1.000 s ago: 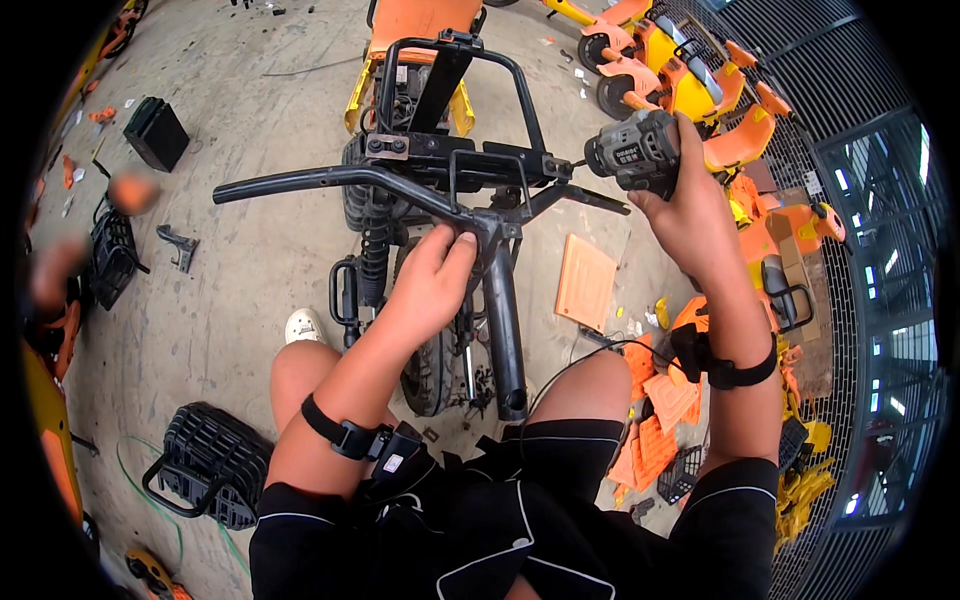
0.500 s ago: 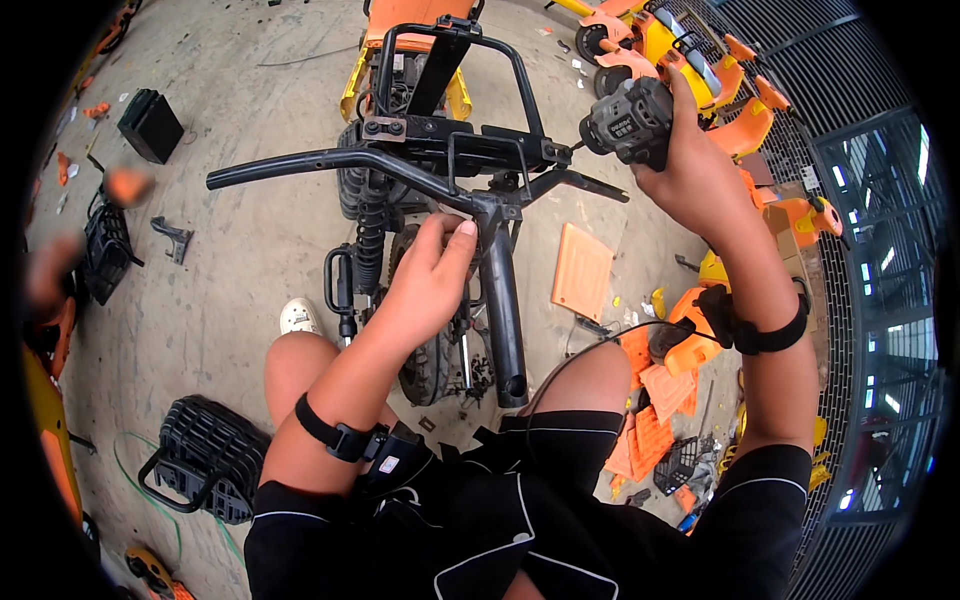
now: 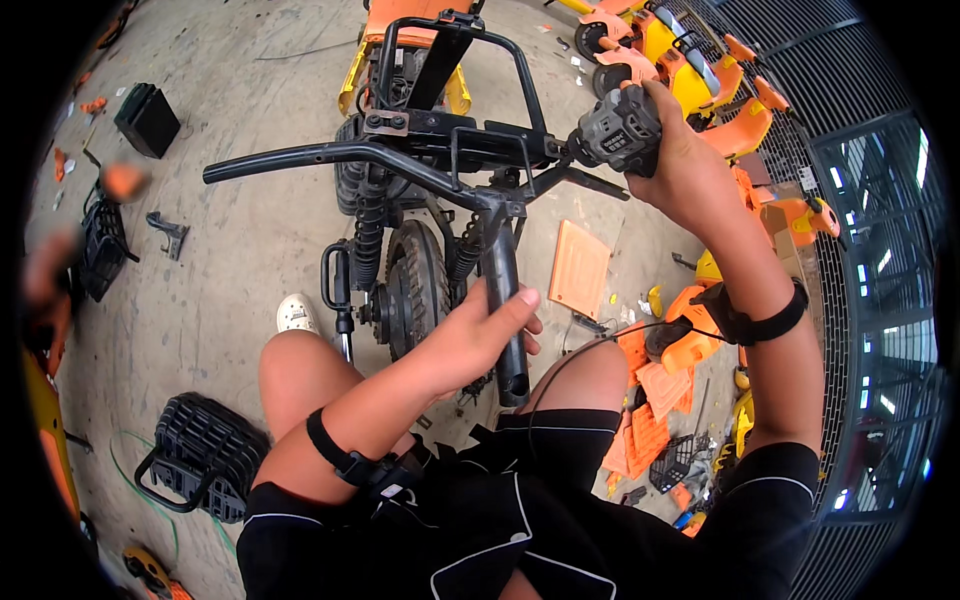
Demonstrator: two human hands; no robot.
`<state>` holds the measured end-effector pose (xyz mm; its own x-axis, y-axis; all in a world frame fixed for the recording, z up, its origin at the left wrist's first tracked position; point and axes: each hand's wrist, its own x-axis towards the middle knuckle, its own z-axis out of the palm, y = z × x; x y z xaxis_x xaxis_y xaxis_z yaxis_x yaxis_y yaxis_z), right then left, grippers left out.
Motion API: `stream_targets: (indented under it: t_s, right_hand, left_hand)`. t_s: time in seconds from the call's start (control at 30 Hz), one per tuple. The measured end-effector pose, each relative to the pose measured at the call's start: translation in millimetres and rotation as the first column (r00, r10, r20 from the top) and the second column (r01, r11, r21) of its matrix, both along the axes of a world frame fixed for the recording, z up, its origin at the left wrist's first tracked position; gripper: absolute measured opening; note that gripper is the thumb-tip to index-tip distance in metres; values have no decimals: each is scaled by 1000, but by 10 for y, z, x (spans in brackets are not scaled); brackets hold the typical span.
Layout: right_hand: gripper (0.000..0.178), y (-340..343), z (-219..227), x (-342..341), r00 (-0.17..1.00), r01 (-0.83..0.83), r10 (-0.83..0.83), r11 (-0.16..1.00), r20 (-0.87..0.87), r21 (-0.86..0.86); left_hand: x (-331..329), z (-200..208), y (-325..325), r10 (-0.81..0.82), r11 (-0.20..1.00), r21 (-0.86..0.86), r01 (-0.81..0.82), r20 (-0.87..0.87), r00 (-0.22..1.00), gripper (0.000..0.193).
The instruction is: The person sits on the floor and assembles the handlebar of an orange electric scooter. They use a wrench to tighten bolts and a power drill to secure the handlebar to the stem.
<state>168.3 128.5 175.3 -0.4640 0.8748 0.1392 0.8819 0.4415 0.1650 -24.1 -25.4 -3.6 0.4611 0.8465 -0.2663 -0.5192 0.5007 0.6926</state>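
Note:
A black scooter frame (image 3: 420,165) with a rear wheel (image 3: 415,285) and coil-spring shock absorbers stands tipped up before me. My left hand (image 3: 485,335) is wrapped round the thick black tube (image 3: 500,255) that points toward me, its thumb lying across the front. My right hand (image 3: 685,165) grips a dark grey cordless impact driver (image 3: 620,130) at the frame's right side. The driver's nose is at a bolt spot near the end of the crossbar; whether the bit sits in a bolt head I cannot tell.
A black basket (image 3: 205,455) lies at lower left, a black box-shaped battery (image 3: 148,120) at far left. An orange panel (image 3: 580,268) and a pile of orange plastic pieces (image 3: 650,435) lie on the right. Yellow-orange scooters (image 3: 690,70) stand at the upper right.
My left hand has moved down and right from beside the tube's upper joint to wrap round its lower part. The impact driver has shifted slightly left and down, closer against the frame.

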Motion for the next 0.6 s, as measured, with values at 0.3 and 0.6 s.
stream_targets:
  t_s: [0.3,0.6]
  right_hand:
    - [105,-16,-54,99,963,84,-99,994,-251,-70]
    - [43,-318,-912,1093,-174,10,-433,897,-884,-441]
  left_hand:
    - [-37,25,58,2,997,83,0,-33,999,39]
    - [-578,485,168,93,956,291,35,-415,905,34]
